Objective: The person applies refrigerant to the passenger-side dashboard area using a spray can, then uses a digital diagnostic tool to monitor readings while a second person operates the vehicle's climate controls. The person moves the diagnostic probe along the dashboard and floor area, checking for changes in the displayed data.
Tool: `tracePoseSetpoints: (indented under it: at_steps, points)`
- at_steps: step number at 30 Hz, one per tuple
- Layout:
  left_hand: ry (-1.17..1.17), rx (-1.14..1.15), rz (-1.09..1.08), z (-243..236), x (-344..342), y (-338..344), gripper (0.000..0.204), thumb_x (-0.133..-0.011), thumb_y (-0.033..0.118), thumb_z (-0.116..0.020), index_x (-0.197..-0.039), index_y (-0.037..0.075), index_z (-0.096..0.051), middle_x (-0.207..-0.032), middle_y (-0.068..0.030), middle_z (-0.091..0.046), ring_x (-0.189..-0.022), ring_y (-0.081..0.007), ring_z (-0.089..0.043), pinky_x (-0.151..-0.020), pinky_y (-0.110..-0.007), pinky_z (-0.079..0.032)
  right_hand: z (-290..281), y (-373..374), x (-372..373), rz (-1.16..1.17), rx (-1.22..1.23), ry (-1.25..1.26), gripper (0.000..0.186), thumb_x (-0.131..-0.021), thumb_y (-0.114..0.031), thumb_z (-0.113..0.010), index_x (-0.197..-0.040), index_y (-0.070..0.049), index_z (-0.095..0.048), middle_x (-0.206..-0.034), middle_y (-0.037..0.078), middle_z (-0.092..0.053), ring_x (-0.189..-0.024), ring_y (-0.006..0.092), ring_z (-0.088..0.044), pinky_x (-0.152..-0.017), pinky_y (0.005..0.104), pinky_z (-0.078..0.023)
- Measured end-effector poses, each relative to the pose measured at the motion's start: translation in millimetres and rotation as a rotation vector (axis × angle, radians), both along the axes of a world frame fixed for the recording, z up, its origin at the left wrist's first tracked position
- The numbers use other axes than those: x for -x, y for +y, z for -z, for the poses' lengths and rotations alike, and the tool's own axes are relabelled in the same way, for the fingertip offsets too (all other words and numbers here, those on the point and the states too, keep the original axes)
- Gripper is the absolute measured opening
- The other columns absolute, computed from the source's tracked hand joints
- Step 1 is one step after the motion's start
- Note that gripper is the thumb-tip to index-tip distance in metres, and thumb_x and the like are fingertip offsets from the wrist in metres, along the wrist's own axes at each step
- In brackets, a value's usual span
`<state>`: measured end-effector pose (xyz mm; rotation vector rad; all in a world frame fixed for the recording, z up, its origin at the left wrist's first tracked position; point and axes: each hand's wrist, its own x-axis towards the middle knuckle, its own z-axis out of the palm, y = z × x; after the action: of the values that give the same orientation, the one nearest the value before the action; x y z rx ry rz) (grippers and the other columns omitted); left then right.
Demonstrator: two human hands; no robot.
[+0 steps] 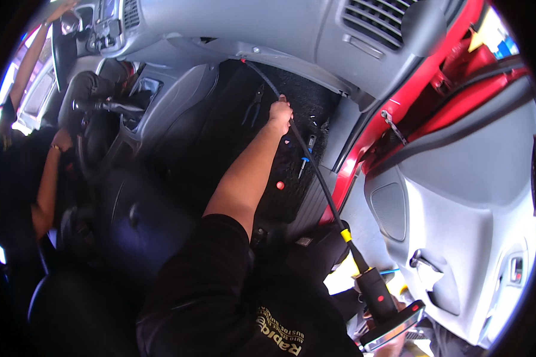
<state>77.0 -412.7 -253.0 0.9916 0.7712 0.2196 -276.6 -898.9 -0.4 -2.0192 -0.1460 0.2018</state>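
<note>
My left hand (281, 113) grips the thin black shaft of an inspection camera (319, 172), with the fingers wrapped round it. Beyond that hand the shaft runs up to a small red tip just below the dashboard's lower edge. Toward me it passes a yellow band and joins a black handset (380, 297) with a red button and a screen housing. My right hand (394, 347) shows only in part behind the handset, at the lower edge, and appears to hold it. Long-nosed pliers (254, 108) and a blue-and-grey screwdriver (305, 157) lie on the black floor mat.
A round red piece (280, 185) lies on the floor. The grey dashboard (268, 27) spans the top. At right are a red door frame (354, 172) and the opened door (458, 196). On the left another person (18, 196) sits past the gear lever (101, 106).
</note>
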Motion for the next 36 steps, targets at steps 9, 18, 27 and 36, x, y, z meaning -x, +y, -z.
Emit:
tracePoseSetpoints:
  at_steps: [9,18,27,36]
  points:
    - [0.158,-0.358,-0.028,-38.4,-25.8,-1.1,0.046,-0.104,0.03,-0.058,-0.129,-0.007,-0.048,-0.087,-0.0187,-0.073,-0.058,-0.027,-0.072,-0.047,-0.04,-0.057,-1.2,57.2,-97.3,-0.254,0.416,0.002,0.054,-0.073,-0.019,-0.082,-0.122,-0.001,-0.069,-0.092,0.015,-0.075,-0.078,0.0279,-0.073,-0.076,0.0389,-0.058]
    - [-0.344,0.172,0.041,17.1,-128.5,70.6,0.032,-0.11,0.026,-0.042,-0.132,0.005,-0.049,-0.098,-0.017,-0.07,-0.076,-0.0295,-0.072,-0.058,-0.048,-0.062,71.9,168.0,-194.0,-0.403,0.758,-0.163,0.051,-0.073,-0.019,-0.081,-0.12,-0.001,-0.069,-0.092,0.015,-0.075,-0.078,0.0287,-0.073,-0.076,0.0396,-0.058]
    - [-0.519,0.265,0.119,26.2,-145.4,82.2,0.024,-0.107,0.027,-0.047,-0.116,0.01,-0.062,-0.101,-0.0065,-0.064,-0.084,-0.0235,-0.066,-0.07,-0.051,-0.057,129.6,224.6,-243.4,-0.44,0.985,-0.288,0.049,-0.074,-0.019,-0.081,-0.119,-0.002,-0.069,-0.093,0.015,-0.075,-0.079,0.0295,-0.073,-0.076,0.0402,-0.058]
    - [-0.461,-0.238,-0.055,63.8,-143.6,97.0,0.025,-0.105,0.021,-0.053,-0.115,0.003,-0.067,-0.101,-0.0166,-0.072,-0.093,-0.0301,-0.072,-0.079,-0.046,-0.057,146.1,242.8,-268.8,-0.409,1.111,-0.327,0.047,-0.075,-0.019,-0.08,-0.117,-0.002,-0.07,-0.093,0.015,-0.075,-0.08,0.0303,-0.073,-0.076,0.0409,-0.058]
